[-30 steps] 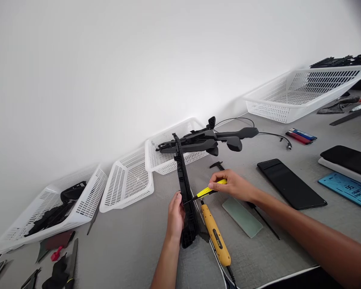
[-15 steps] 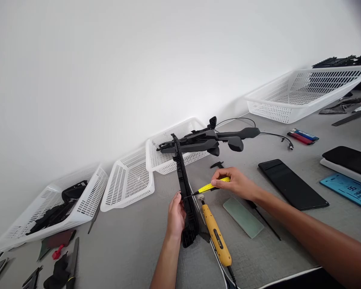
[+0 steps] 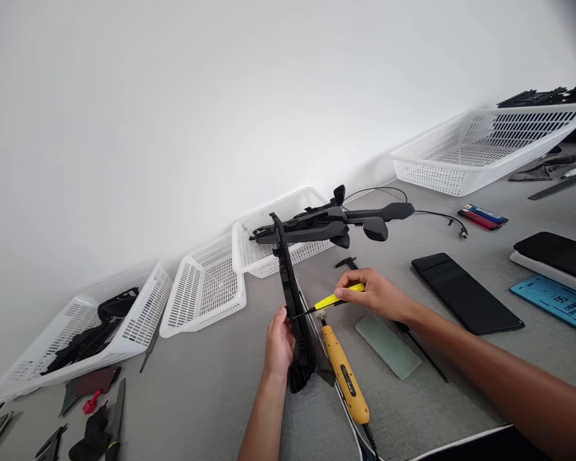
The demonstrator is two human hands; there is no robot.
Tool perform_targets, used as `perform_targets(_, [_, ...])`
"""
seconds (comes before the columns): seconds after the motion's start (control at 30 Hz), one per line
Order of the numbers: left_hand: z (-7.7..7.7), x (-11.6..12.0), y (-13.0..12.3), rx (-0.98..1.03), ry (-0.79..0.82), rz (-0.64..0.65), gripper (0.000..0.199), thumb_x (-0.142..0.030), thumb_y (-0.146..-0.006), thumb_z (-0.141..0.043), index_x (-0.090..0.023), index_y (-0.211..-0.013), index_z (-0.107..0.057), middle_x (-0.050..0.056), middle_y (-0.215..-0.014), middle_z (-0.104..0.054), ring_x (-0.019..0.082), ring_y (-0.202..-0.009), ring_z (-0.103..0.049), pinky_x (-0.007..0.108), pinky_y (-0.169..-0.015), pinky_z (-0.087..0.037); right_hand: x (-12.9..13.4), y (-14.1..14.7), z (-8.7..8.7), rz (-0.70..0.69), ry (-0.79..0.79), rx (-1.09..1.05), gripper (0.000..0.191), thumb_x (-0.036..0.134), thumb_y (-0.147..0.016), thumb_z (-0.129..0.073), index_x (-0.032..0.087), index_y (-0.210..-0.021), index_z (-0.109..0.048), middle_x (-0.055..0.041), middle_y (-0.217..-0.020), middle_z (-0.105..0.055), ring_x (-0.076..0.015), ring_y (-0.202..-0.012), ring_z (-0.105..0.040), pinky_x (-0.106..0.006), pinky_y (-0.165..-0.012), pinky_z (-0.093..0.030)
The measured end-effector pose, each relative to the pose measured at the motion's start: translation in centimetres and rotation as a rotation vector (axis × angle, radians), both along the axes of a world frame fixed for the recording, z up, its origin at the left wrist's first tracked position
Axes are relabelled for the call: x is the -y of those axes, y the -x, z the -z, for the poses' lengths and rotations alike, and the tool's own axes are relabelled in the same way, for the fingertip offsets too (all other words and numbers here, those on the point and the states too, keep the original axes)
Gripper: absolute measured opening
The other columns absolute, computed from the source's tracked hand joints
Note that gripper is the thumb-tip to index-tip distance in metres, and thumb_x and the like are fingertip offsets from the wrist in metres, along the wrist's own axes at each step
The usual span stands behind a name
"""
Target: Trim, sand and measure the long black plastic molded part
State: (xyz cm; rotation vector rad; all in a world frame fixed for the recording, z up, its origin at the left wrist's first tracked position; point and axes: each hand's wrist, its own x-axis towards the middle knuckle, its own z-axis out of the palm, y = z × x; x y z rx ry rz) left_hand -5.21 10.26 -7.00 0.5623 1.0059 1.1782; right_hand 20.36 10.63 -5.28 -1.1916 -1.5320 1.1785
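Observation:
A long black plastic part (image 3: pixel 295 307) stands tilted over the grey table, gripped near its lower half by my left hand (image 3: pixel 279 339). My right hand (image 3: pixel 365 293) is closed on a yellow-handled tool (image 3: pixel 327 301), whose thin dark tip reaches the black part just above my left fingers. Whether the tip touches the surface is too small to tell. Beside the part lies a yellow-orange corded power tool (image 3: pixel 346 374) with a small round head. A pale green rectangular block (image 3: pixel 388 346) rests under my right wrist.
Black parts (image 3: pixel 326 227) lie across a white basket (image 3: pixel 264 266). Other white baskets (image 3: pixel 206 288) stand left and back right (image 3: pixel 465 173). Phones (image 3: pixel 465 294), a blue item (image 3: pixel 557 304), a cable and a black caliper (image 3: pixel 348 262) lie about; hand tools (image 3: pixel 118 416) sit lower left.
The black part and my left hand have shifted slightly left. My right hand and the yellow-handled tool have also moved a little left.

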Motion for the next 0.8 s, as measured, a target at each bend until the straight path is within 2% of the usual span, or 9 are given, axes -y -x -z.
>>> perform_targets(0.13, [0.0,0.1,-0.1,0.002,-0.013,-0.005,0.047,-0.049,-0.06,-0.1,-0.018,-0.086,-0.076,0.001,-0.079,-0.076,0.019,-0.077,-0.073,0.027,-0.073,-0.058,-0.1,0.0,-0.3,-0.024,-0.002,0.001,0.043,0.062,-0.087,-0.075,0.019,-0.08,-0.074,0.0002,-0.072,-0.06,-0.0164,-0.068,-0.046,-0.031,-0.064,-0.033])
perform_targets(0.23, [-0.2,0.2,-0.2,-0.008,-0.025,0.032,0.049,-0.053,-0.065,-0.098,-0.017,-0.091,-0.077,0.003,-0.08,-0.077,0.02,-0.072,-0.074,0.028,-0.068,-0.058,-0.1,-0.2,-0.4,0.06,-0.039,0.019,0.045,0.064,-0.09,-0.071,0.02,-0.081,-0.074,0.0002,-0.072,-0.06,-0.0166,-0.068,-0.046,-0.031,-0.064,-0.033])
perform_targets(0.3, [-0.4,0.4,-0.2,-0.004,-0.04,0.083,0.052,-0.057,-0.073,-0.093,-0.016,-0.101,-0.078,0.007,-0.092,-0.081,0.022,-0.077,-0.076,0.031,-0.069,-0.06,-0.2,-0.3,-0.5,0.102,-0.056,0.017,0.046,0.065,-0.091,-0.069,0.02,-0.08,-0.073,0.0001,-0.072,-0.06,-0.0171,-0.068,-0.047,-0.031,-0.064,-0.034])
perform_targets(0.37, [-0.7,0.6,-0.2,0.006,-0.063,0.127,0.054,-0.061,-0.079,-0.087,-0.016,-0.107,-0.078,0.01,-0.102,-0.082,0.024,-0.082,-0.077,0.033,-0.073,-0.061,-0.2,-0.4,-0.5,0.071,-0.056,0.009,0.045,0.063,-0.09,-0.07,0.02,-0.079,-0.073,-0.0005,-0.074,-0.062,-0.0179,-0.07,-0.05,-0.032,-0.066,-0.036])
perform_targets(0.47, [-1.1,0.8,0.0,-0.002,-0.097,0.162,0.053,-0.064,-0.086,-0.081,-0.015,-0.108,-0.079,0.01,-0.102,-0.081,0.023,-0.084,-0.075,0.034,-0.078,-0.061,-0.3,-0.5,-0.4,0.008,-0.035,0.015,0.042,0.061,-0.089,-0.072,0.02,-0.079,-0.074,-0.0008,-0.075,-0.064,-0.0183,-0.071,-0.052,-0.032,-0.067,-0.037])
perform_targets(0.63, [-1.6,0.7,0.0,0.035,-0.108,0.172,0.057,-0.065,-0.089,-0.077,-0.015,-0.115,-0.08,0.012,-0.111,-0.079,0.027,-0.097,-0.074,0.037,-0.088,-0.06,-0.3,-0.6,-0.2,0.073,-0.032,0.029,0.043,0.061,-0.09,-0.071,0.02,-0.079,-0.074,-0.0003,-0.074,-0.063,-0.018,-0.071,-0.051,-0.032,-0.067,-0.036])
perform_targets(0.73, [-1.9,0.7,-0.1,0.06,-0.131,0.168,0.059,-0.065,-0.092,-0.073,-0.015,-0.123,-0.078,0.015,-0.128,-0.076,0.03,-0.111,-0.072,0.039,-0.093,-0.06,-0.3,-0.7,-0.2,0.033,-0.018,0.051,0.042,0.06,-0.089,-0.072,0.02,-0.079,-0.074,-0.0007,-0.075,-0.064,-0.0183,-0.073,-0.052,-0.032,-0.068,-0.037])
perform_targets(0.8, [-2.0,0.7,0.0,0.083,-0.137,0.162,0.058,-0.063,-0.094,-0.072,-0.017,-0.128,-0.076,0.015,-0.131,-0.076,0.03,-0.115,-0.072,0.04,-0.096,-0.059,-0.2,-0.7,-0.4,-0.009,-0.004,0.057,0.041,0.06,-0.088,-0.073,0.02,-0.078,-0.075,-0.0005,-0.074,-0.064,-0.0181,-0.072,-0.052,-0.032,-0.067,-0.038])
